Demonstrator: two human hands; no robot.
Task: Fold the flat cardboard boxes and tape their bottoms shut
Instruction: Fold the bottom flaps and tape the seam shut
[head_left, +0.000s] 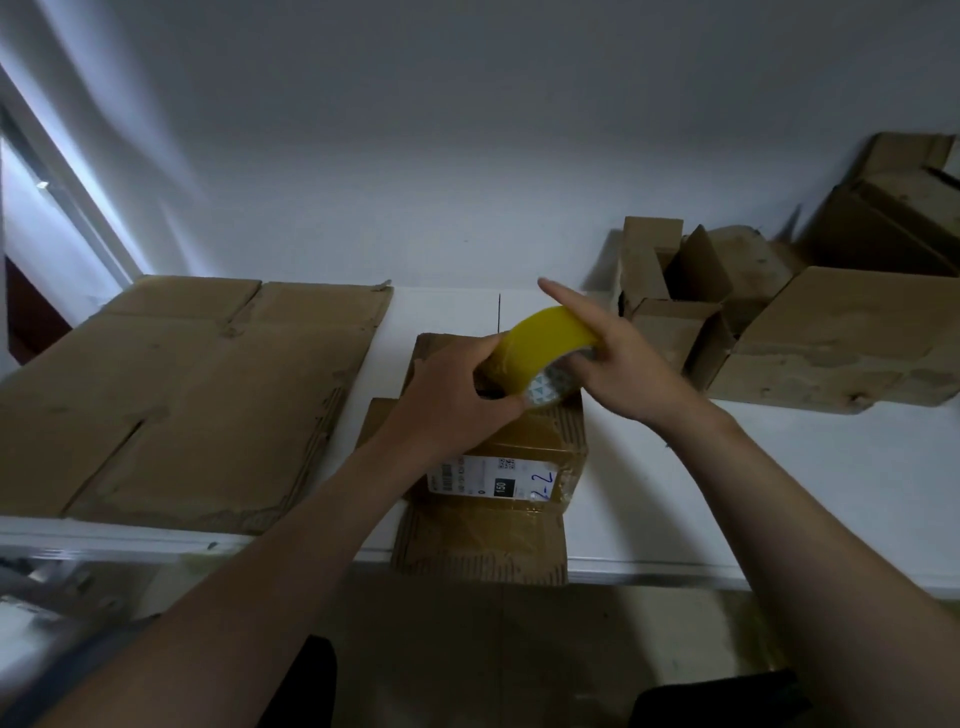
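Clearly the white table (675, 467) had been laid out as a work line: a big flat cardboard sheet (182, 395), not yet folded, lay on its left part, near the person, and a cluster of folded boxes (831, 343) stood with flaps up at the far right against the wall, probably set aside as finished or waiting. Between them, straight in front of the person, a small box (498, 525) sat at the table's near edge and hung a little over it, its upper face turned up for taping. That face carried brown tape and a white shipping label (491, 480), so this was likely the box in hand and the step was readying a fresh strip.

Both forearms reached forward from the bottom of the view and met above the box's far end. A yellow tape roll (545, 338) was held in the air there, tilted, its patterned core facing the camera, just over the box but not resting on it as far as could be seen.

The left hand (452, 395) gripped the roll from its left side, fingers curled round the rim. The right hand (623, 364) lay against the roll's right side with its index finger stretched straight out past the top, perhaps feeling for the tape's loose end; its other fingers were hidden behind the roll, so whether it pinched anything could not be told
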